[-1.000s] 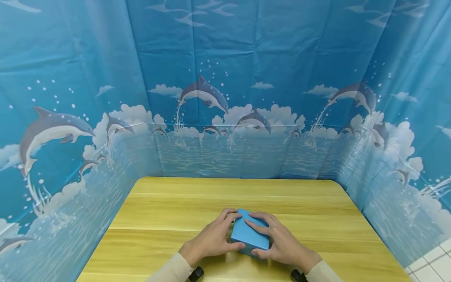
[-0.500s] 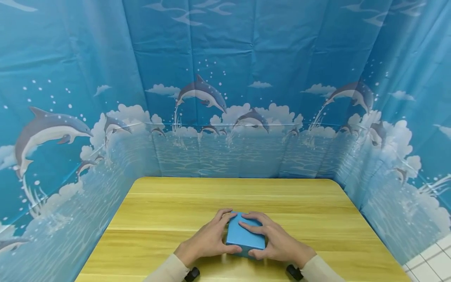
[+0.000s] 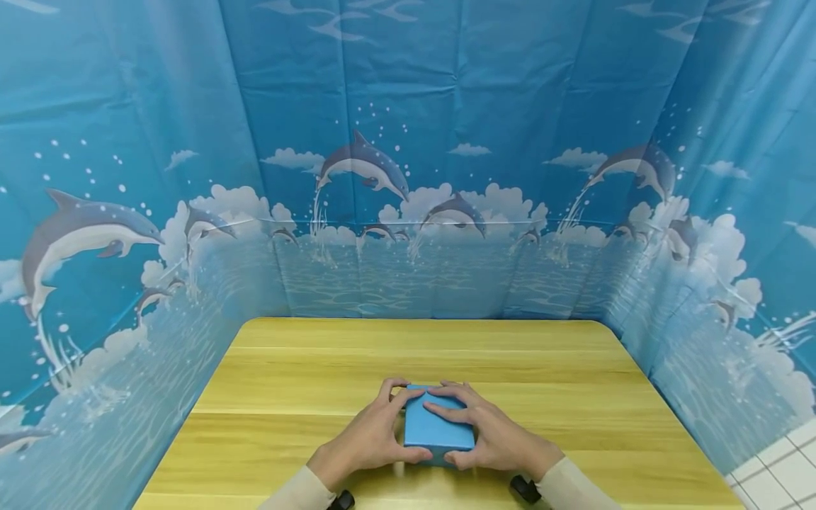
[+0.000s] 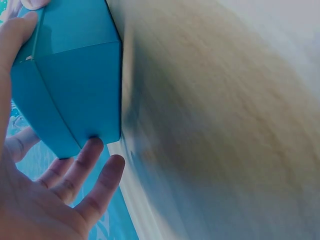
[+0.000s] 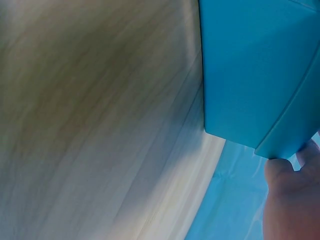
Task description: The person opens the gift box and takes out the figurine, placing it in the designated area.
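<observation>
A curtain (image 3: 408, 142) printed with dolphins, clouds and sea hangs round three sides of the scene, closing in the back, left and right edges of a wooden desk (image 3: 319, 368), with a strip of white floor tiles (image 3: 778, 467) showing past the lower right. On the desk, close to its near edge and about midway between the left and right edges, sits a small blue box (image 3: 438, 432), resting on the wood with its lid on. The left hand (image 3: 370, 435) clasps the box's left side, thumb along the near edge and fingers curled over the far left corner; the left wrist view shows fingertips (image 4: 90, 155) touching the box's lower edge and the thumb on the lid's rim. The right hand (image 3: 491, 435) grips the right side, fingers spread over the lid and thumb under the near right corner, and the right wrist view shows the thumb (image 5: 287, 190) pressed against the box's corner. Compared with a second ago, the box and both hands have slid a little to the left and toward the near edge, and the box has turned so its sides now lie more square to the desk's edges. Both hands keep their hold throughout, so this reads as the box being straightened and drawn in, with the lid not yet lifted.
</observation>
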`<control>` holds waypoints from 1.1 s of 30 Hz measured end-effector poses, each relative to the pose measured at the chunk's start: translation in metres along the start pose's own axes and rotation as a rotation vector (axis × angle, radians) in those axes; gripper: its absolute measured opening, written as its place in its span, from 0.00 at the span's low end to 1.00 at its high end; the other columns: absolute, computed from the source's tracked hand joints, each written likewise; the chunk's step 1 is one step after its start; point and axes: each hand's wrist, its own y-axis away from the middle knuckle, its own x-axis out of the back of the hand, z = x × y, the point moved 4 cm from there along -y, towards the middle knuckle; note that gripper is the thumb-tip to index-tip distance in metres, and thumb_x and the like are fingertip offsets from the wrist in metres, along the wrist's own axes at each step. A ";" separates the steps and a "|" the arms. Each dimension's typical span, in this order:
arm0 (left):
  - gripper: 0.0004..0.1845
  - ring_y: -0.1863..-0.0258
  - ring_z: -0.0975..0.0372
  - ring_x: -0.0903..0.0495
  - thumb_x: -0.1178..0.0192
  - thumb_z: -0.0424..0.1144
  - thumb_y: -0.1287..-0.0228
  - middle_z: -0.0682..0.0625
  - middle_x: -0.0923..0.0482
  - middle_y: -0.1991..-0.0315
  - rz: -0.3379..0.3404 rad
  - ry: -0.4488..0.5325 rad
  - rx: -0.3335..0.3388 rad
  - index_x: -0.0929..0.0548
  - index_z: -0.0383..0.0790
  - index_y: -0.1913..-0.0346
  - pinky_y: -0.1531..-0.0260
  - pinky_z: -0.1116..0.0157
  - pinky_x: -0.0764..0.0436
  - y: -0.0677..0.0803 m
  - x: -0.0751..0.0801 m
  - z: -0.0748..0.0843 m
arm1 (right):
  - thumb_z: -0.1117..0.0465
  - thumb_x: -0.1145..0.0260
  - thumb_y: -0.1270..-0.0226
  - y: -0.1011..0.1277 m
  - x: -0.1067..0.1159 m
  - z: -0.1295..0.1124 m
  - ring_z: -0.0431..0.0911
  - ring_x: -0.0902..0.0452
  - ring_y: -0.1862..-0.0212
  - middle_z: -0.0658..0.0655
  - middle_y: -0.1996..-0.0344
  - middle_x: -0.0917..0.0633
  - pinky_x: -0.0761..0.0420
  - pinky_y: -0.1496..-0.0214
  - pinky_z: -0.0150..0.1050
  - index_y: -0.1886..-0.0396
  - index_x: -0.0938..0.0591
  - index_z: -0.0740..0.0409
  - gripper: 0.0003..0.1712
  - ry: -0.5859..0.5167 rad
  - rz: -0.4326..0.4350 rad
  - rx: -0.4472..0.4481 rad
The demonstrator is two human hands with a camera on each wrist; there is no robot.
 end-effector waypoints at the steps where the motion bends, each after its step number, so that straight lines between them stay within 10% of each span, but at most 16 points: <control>1: 0.55 0.36 0.56 0.14 0.24 0.79 0.33 0.48 0.40 0.12 0.004 0.001 0.002 0.37 0.74 0.08 0.41 0.54 0.11 0.001 0.000 0.000 | 0.33 0.22 0.20 -0.001 0.000 0.000 0.66 0.43 0.05 0.46 0.06 0.34 0.29 0.19 0.85 0.07 0.30 0.30 0.48 -0.009 -0.004 0.000; 8: 0.55 0.31 0.52 0.15 0.23 0.78 0.33 0.44 0.37 0.13 0.023 -0.008 -0.012 0.34 0.70 0.09 0.40 0.55 0.10 0.007 0.002 0.003 | 0.33 0.21 0.22 -0.002 -0.001 -0.004 0.67 0.45 0.05 0.49 0.06 0.34 0.37 0.16 0.89 0.08 0.27 0.30 0.47 -0.031 -0.016 0.002; 33: 0.53 0.33 0.55 0.16 0.20 0.75 0.34 0.45 0.35 0.17 0.065 -0.041 -0.029 0.27 0.62 0.11 0.45 0.60 0.11 0.011 0.001 0.006 | 0.37 0.18 0.22 0.003 -0.003 -0.005 0.75 0.48 0.06 0.62 0.04 0.44 0.19 0.26 0.76 0.13 0.24 0.21 0.43 -0.037 0.015 -0.061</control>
